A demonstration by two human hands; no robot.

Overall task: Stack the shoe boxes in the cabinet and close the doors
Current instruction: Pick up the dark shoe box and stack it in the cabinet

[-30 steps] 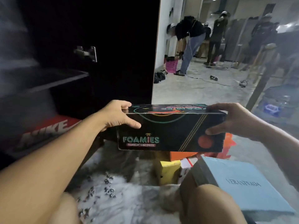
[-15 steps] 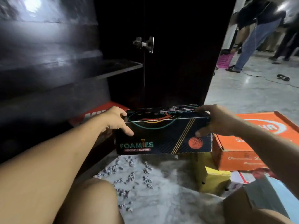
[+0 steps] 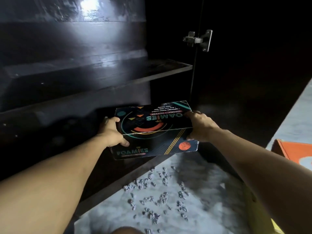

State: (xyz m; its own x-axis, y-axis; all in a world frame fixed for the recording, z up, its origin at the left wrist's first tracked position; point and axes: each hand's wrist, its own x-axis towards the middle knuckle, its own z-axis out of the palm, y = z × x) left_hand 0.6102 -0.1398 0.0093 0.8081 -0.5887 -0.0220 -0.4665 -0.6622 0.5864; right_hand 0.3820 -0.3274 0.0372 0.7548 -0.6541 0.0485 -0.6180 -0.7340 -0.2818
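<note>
The dark cabinet (image 3: 70, 48) stands open on the left, one bare shelf (image 3: 118, 73) catching a patch of glare. Below that shelf, the left hand (image 3: 112, 132) grips the left end of the black Foamies shoe box (image 3: 153, 130), thumb curled over the lid, fingers wrapped under the near corner. The box hangs level in the cabinet's lower opening, its lettering upside down on top. The right hand (image 3: 200, 127) clamps the opposite end, fingers curled round the edge. A metal hinge (image 3: 199, 39) sits above on the open door (image 3: 253, 65). Far right, an orange box (image 3: 293, 152) lies on the pale floor (image 3: 168, 208).
</note>
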